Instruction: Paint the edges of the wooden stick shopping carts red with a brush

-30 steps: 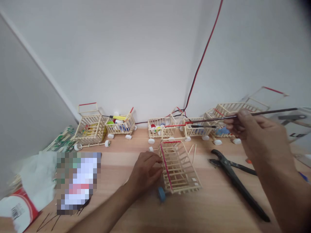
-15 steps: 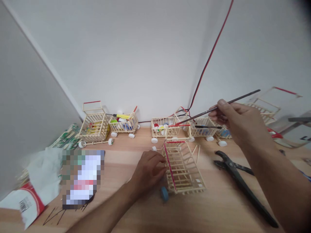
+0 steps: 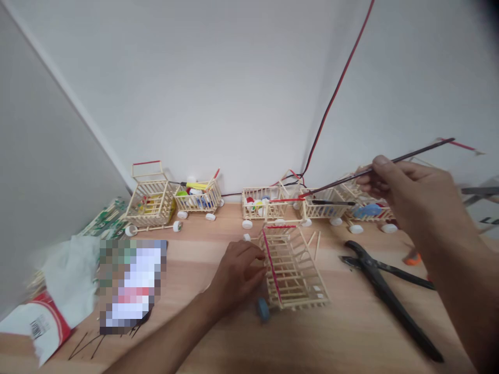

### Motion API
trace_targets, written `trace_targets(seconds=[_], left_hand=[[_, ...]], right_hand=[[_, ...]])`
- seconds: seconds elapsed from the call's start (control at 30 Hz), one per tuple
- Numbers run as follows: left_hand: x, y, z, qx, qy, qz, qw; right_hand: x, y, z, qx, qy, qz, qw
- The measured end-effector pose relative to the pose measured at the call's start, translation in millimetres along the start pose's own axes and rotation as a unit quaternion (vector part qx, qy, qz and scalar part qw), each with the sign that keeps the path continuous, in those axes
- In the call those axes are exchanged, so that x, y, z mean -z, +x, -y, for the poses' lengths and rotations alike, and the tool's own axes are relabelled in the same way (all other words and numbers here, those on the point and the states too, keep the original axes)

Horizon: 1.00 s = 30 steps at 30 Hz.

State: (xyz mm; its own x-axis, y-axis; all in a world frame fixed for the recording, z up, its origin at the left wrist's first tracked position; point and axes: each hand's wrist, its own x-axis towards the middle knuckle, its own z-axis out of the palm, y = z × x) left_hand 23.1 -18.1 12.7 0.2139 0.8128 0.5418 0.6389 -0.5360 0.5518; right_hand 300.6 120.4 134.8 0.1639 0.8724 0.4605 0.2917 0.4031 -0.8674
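A miniature shopping cart [image 3: 294, 280] made of thin wooden sticks stands on the table in front of me. Magenta colours one of its side rails, and red covers a crossbar and the raised handle [image 3: 286, 200]. My left hand [image 3: 241, 272] grips the cart's left side with curled fingers; the fingertips are partly hidden. A blue wheel [image 3: 263, 310] shows below that hand. Pinched in my right hand [image 3: 393, 179] is a slim dark paintbrush [image 3: 343, 179], slanting down to the left. Its reddish tip meets the right end of the handle.
Similar stick carts, such as one with coloured caps [image 3: 200, 197], line the wall. Black pliers [image 3: 384, 291] lie at right. A pixelated object [image 3: 134, 285], a white-and-red packet [image 3: 50, 324] and stick bundles [image 3: 103, 221] occupy the left. A red-black cable [image 3: 339, 93] hangs down the wall.
My right hand has moved right with the paintbrush, its tip sliding along the handle from the middle to the right end. My left hand and the cart have stayed in place.
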Motion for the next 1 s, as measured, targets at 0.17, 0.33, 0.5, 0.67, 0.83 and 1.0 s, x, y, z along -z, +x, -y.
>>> trace_targets(seconds=[0.17,0.33,0.5,0.67,0.83,1.0], left_hand=[[-0.3,-0.8,-0.7,0.001,0.002,-0.002,1.000],[-1.0,-1.5,0.4,-0.001,0.017,-0.006,1.000],[-0.8,-1.2,0.2,0.000,0.024,0.001,1.000],[0.0,-0.5,-0.4,0.003,0.018,0.000,1.000],[-0.1,-1.1,-0.5,0.006,0.021,0.001,1.000],[0.5,-0.9,-2.0,0.011,0.019,0.003,1.000]], right_hand=[[-14.5,-4.0,17.1,-0.011,0.034,0.008,0.999],[-35.7,-6.0,23.6,-0.010,0.062,0.050,0.997],[-41.4,-6.7,21.5,-0.018,0.057,0.061,0.996],[-35.4,-2.8,16.9,-0.019,0.044,0.060,0.997],[-28.3,-2.4,24.8,-0.022,0.018,0.045,0.999],[-28.8,-7.3,37.5,-0.007,0.009,0.028,1.000]])
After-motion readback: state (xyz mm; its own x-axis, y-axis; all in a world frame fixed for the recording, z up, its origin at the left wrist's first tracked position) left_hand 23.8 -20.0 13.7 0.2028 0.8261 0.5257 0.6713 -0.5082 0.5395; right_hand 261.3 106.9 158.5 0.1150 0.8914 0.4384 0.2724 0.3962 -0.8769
